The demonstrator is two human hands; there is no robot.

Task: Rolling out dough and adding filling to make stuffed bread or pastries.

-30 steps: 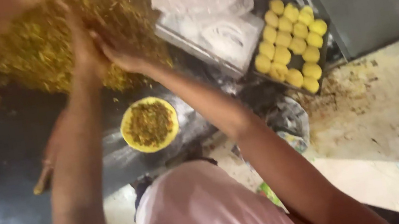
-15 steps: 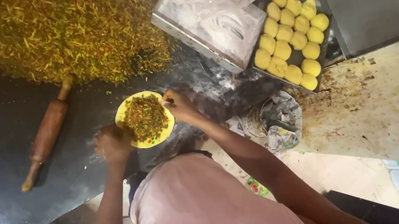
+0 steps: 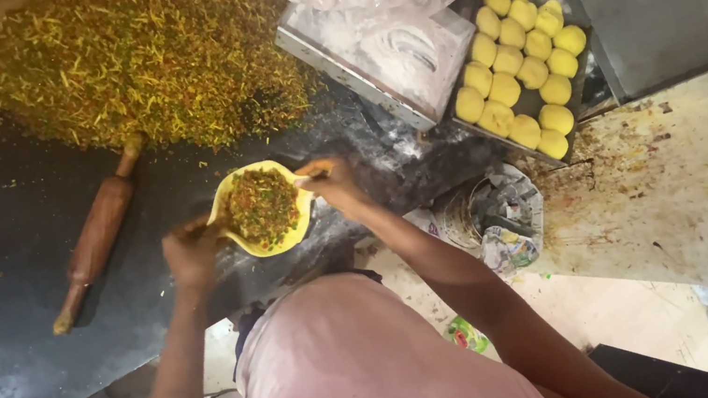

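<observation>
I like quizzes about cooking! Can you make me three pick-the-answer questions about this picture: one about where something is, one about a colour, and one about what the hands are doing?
1. Where does the wooden rolling pin lie?
A. On the dark counter
B. In the tray
C. On the floor

2. What colour are the dough balls?
A. White
B. Yellow
C. Brown

3. What are the left hand and right hand doing?
A. Gripping the rolling pin
B. Resting flat
C. Lifting the edges of the yellow dough round with filling on it

Answers: 1 A, it lies on the dark surface, left of the hands. 2 B, all look yellow. 3 C, each hand is at one edge.
</observation>
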